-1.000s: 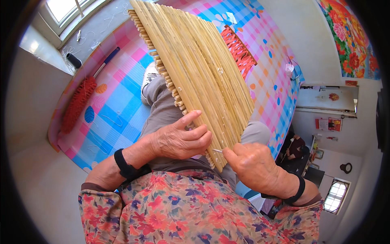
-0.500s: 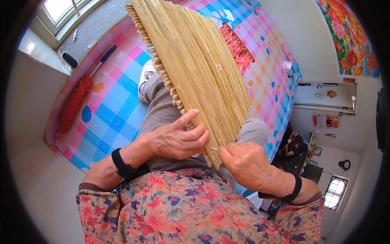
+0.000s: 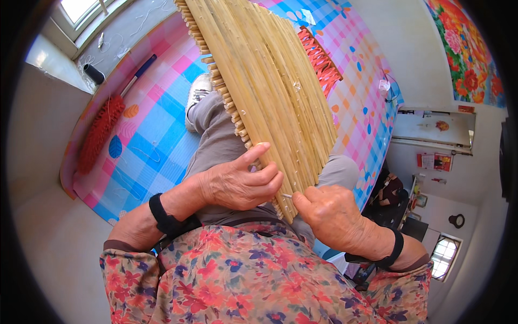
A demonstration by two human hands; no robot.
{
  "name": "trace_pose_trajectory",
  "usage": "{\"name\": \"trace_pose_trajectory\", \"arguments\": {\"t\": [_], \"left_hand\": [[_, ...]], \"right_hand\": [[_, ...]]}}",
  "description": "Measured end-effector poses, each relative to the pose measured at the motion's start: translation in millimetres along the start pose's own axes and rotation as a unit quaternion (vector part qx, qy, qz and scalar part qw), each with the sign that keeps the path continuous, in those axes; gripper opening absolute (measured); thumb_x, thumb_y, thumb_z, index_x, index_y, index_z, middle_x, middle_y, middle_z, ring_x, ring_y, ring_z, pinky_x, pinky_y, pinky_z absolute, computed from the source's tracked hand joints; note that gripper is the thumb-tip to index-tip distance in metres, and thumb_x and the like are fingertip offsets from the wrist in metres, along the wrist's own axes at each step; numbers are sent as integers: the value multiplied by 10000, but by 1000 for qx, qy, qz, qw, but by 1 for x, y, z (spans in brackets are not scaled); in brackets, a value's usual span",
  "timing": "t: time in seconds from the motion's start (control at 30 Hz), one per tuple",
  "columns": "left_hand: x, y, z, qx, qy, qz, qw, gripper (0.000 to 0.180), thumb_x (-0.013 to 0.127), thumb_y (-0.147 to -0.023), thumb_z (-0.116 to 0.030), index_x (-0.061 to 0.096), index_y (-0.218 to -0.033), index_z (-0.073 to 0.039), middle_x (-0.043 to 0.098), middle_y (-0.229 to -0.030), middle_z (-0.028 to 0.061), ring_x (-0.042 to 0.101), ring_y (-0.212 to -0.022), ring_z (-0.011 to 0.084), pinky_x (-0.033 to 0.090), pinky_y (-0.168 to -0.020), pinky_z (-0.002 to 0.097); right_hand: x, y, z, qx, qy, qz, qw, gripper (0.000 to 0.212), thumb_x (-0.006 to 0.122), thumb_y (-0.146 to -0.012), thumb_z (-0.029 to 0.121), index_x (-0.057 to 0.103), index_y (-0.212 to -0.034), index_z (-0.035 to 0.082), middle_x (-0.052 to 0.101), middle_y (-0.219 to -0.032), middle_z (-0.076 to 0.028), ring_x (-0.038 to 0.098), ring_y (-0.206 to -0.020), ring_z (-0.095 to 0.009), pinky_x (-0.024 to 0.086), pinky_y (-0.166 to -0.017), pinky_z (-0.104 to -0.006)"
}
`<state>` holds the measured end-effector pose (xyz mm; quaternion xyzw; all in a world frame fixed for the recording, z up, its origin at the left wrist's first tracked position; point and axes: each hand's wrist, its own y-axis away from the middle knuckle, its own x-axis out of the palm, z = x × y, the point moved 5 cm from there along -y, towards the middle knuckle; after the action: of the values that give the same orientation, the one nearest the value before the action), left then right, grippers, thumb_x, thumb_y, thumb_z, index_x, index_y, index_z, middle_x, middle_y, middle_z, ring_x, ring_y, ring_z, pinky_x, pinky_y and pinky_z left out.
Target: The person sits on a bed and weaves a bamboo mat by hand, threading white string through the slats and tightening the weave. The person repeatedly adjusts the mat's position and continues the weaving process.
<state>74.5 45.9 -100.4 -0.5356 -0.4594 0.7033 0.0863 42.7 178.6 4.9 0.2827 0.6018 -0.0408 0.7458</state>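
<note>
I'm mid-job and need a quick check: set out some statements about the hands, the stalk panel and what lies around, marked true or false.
1. The left hand touches the stalk panel at its left edge. True.
2. The right hand is empty. False: the right hand holds a thin pale stick-like piece.
3. A white shoe shows left of the panel. True.
4. The red duster lies right of the panel. False: the red duster lies to its left.
5. The left wristband is black. True.
</note>
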Motion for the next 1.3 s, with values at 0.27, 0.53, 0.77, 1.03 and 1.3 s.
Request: {"name": "trace_pose_trajectory", "arguments": {"t": [0.27,0.53,0.77,1.03,1.3], "left_hand": [[4,3,-3,10,-40,4,999,303,602,-775,-257,679,-1008,-81,579,-1115,41,546,-1116,189,403,-1079,609],[7,4,-3,16,-37,12,999,324,589,-779,-272,679,-1017,-72,578,-1119,51,539,-1124,195,388,-1086,613],[6,4,-3,19,-35,14,999,326,591,-771,-273,680,-1011,-69,583,-1120,51,542,-1121,196,391,-1084,613],[7,5,-3,16,-34,21,999,331,588,-765,-276,680,-1005,-67,582,-1124,56,531,-1128,202,393,-1081,612],[10,3,-2,16,-33,19,999,305,578,-780,-275,671,-987,-72,583,-1120,63,526,-1126,204,395,-1072,615]], "right_hand": [[1,-1,1,1,-5,-6,1000,175,646,-714,71,588,-879,56,526,-702,-70,609,-629,-263,474,-543,-391],[3,-4,0,-4,-2,-18,1000,112,646,-704,81,547,-754,69,560,-684,-88,648,-630,-257,516,-563,-368],[6,-4,-3,-2,-14,-12,1000,159,639,-713,61,577,-859,69,529,-695,-77,615,-631,-276,479,-534,-395],[10,-5,-6,6,-29,-14,999,163,632,-728,52,589,-885,67,544,-702,-84,624,-646,-292,488,-546,-406],[11,-5,-9,15,-43,-24,999,189,633,-733,40,613,-918,74,551,-708,-87,628,-656,-305,492,-548,-410]]}}
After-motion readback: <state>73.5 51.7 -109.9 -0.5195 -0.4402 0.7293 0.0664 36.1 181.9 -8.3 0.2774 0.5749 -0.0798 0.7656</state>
